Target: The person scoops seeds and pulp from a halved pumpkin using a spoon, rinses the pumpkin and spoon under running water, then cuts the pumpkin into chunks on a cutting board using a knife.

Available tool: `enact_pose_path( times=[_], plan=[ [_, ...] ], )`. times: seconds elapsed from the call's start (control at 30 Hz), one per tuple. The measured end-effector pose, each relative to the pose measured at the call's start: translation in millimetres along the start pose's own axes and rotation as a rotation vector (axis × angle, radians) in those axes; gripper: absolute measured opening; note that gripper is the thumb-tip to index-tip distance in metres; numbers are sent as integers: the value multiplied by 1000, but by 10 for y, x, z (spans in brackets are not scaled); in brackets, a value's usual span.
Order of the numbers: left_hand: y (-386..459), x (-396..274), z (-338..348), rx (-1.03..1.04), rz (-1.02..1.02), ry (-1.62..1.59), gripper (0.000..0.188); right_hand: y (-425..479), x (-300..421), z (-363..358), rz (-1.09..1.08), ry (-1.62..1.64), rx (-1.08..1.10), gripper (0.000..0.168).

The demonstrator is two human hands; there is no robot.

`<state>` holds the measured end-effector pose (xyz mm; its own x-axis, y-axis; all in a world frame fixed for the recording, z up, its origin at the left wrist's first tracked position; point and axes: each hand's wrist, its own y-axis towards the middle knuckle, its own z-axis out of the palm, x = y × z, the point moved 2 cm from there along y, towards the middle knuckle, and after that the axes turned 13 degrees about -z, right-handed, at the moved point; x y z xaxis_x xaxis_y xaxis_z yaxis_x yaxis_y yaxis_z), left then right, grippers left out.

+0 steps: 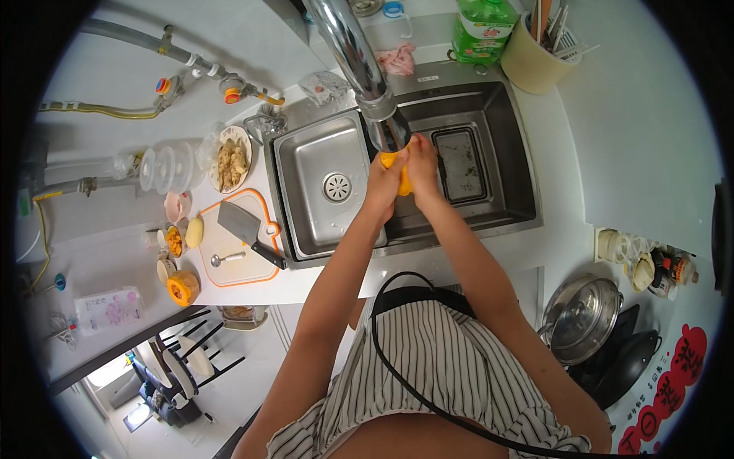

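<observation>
Both my hands are together below the chrome faucet (384,109), over the divider of the two-basin steel sink (527,172). Between them is an orange-yellow object (405,181), possibly a piece of pumpkin, partly hidden by my fingers and the spout. My left hand (383,183) grips its left side; my right hand (423,169) holds its right side. Left of the sink, a cleaver (241,221) and a small metal spoon (226,258) lie on an orange-edged cutting board (209,267). A peeled potato (195,232) rests at the board's left edge, with a cut pumpkin (182,288) near its lower left corner.
A plate of ginger-like roots (248,146) and a bowl of orange pieces (174,241) stand at left. Behind the sink are a pink cloth (397,59), a green bottle (483,28) and a utensil holder (533,66). A lidded steel pan (582,318) sits at right.
</observation>
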<state>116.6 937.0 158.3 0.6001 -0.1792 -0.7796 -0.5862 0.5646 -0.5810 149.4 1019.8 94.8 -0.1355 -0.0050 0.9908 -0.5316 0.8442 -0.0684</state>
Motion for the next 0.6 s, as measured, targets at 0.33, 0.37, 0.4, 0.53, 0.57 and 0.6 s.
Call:
enact_pose_path(
  times=[0.33, 0.37, 0.4, 0.53, 0.57, 0.6],
  plan=[
    [-127, -42, -56, 21, 67, 318, 29, 224, 430, -180, 365, 184, 261, 32],
    [-125, -40, -50, 30, 101, 295, 28, 278, 288, -112, 225, 128, 280, 32],
    [-72, -22, -24, 65, 81, 266, 27, 351, 61, -50, 82, 70, 285, 34],
    [-16, 1, -198, 110, -57, 194, 36, -164, 492, 144, -345, -457, 270, 38],
    [-62, -39, -208, 117, -101, 196, 38, -264, 555, 178, -335, -481, 350, 40],
    [-67, -49, -191, 165, -24, 127, 44, -337, 567, 186, -318, -512, 421, 41]
  ],
)
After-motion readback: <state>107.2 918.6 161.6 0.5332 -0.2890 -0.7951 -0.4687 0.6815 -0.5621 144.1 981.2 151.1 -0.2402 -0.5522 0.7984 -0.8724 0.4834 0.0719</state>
